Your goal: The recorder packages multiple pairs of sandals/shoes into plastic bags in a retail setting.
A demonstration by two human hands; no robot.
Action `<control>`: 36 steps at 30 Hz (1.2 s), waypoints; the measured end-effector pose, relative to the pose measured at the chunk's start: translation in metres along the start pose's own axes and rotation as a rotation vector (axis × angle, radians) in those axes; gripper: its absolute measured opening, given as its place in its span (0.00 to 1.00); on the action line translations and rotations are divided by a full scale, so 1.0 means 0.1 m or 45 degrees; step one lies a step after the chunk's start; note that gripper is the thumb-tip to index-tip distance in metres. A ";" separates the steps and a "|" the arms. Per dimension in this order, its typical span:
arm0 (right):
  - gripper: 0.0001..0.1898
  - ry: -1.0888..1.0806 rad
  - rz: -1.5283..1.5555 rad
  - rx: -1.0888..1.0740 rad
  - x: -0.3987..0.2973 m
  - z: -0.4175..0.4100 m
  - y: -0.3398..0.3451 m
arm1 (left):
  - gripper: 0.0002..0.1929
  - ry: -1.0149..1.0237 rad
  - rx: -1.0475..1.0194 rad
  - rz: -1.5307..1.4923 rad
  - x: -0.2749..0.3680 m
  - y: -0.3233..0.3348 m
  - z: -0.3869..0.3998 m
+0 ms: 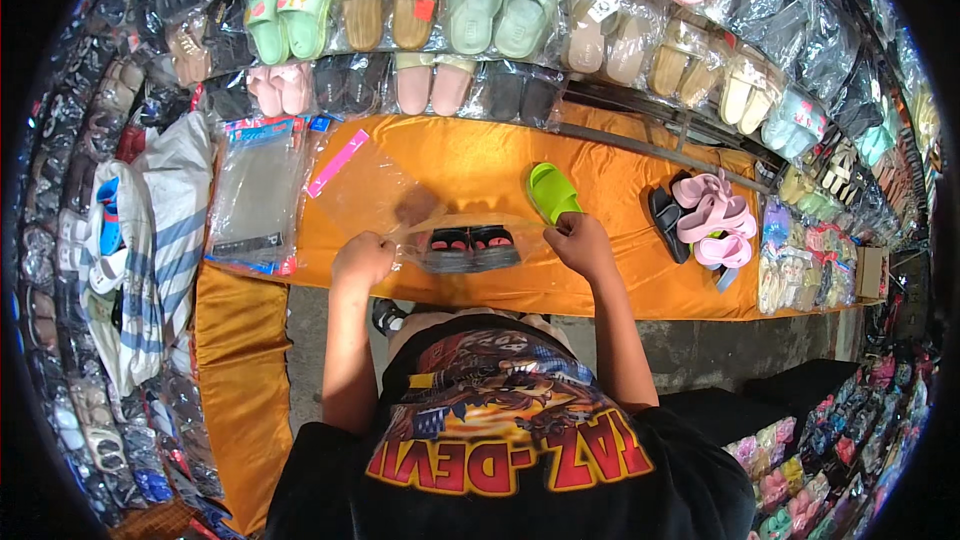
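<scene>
A clear plastic bag with a pair of black slippers (471, 249) inside is stretched between my two hands, above the front edge of the orange cloth. My left hand (365, 259) grips the bag's left end. At its right end, my right hand (581, 240) is closed on the plastic. Just beyond my right hand lies a lime-green slide sandal (553, 191), partly hidden by that hand. An empty clear bag with a pink strip (339, 163) lies beyond my left hand, its near part behind the held bag.
Orange cloth (480, 157) covers the table. A stack of clear bags (259, 195) lies left. Pink clogs (716, 217) sit at the right beside a black slipper (666, 219). A striped white sack (139, 270) holds footwear. Bagged sandals (476, 11) line racks beyond the table.
</scene>
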State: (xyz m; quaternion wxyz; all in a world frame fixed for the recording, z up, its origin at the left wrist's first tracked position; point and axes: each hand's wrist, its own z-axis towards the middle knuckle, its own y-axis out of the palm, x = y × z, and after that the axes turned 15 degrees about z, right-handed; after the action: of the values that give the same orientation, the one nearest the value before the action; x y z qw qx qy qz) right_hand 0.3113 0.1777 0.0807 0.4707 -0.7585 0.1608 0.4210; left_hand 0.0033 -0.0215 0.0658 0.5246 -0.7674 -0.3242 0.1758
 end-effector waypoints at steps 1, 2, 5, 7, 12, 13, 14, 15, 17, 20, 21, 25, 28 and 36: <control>0.14 -0.015 -0.026 0.027 0.04 0.00 0.03 | 0.21 0.035 0.028 -0.027 -0.01 0.00 0.01; 0.14 -0.030 -0.051 0.054 0.08 0.01 0.05 | 0.19 0.070 0.055 -0.054 -0.01 0.00 0.02; 0.15 -0.106 -0.079 0.053 0.19 0.03 0.12 | 0.14 0.025 -0.147 -0.543 0.04 0.03 0.06; 0.13 -0.065 -0.049 0.022 0.24 0.05 0.13 | 0.14 0.052 -0.170 -0.687 0.12 -0.05 0.02; 0.10 0.229 0.436 -0.068 0.11 0.07 0.14 | 0.14 0.091 -0.232 -1.150 0.02 0.19 0.18; 0.09 0.173 0.573 -0.117 0.16 0.10 0.16 | 0.14 0.117 -0.241 -1.244 0.01 0.22 0.21; 0.08 0.115 0.710 -0.168 0.21 0.13 0.17 | 0.15 0.143 -0.249 -1.337 0.00 0.24 0.24; 0.08 0.113 0.711 -0.166 0.27 0.17 0.20 | 0.15 0.144 -0.248 -1.336 -0.01 0.26 0.26; 0.07 0.021 0.892 -0.180 0.37 0.25 0.24 | 0.17 0.174 -0.285 -1.447 -0.05 0.28 0.30; 0.08 0.020 0.955 -0.231 0.37 0.28 0.22 | 0.14 0.191 -0.310 -1.485 -0.09 0.25 0.30; 0.08 0.020 0.956 -0.233 0.37 0.28 0.23 | 0.14 0.189 -0.309 -1.485 -0.10 0.25 0.29; 0.08 0.107 0.984 -0.252 0.28 0.26 0.17 | 0.09 0.153 -0.311 -1.512 -0.10 0.26 0.30; 0.08 0.249 1.051 -0.296 0.23 0.30 0.19 | 0.11 0.130 -0.334 -1.513 -0.09 0.28 0.38; 0.06 0.219 1.248 -0.207 0.27 0.61 0.41 | 0.18 0.184 -0.523 -1.375 0.01 0.06 0.66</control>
State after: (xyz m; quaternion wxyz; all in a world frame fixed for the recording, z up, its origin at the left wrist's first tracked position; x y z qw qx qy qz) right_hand 0.2715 0.2133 0.0232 0.1420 -0.6598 0.5030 0.5399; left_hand -0.0347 0.0235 0.0347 0.4011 -0.5894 -0.6604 -0.2358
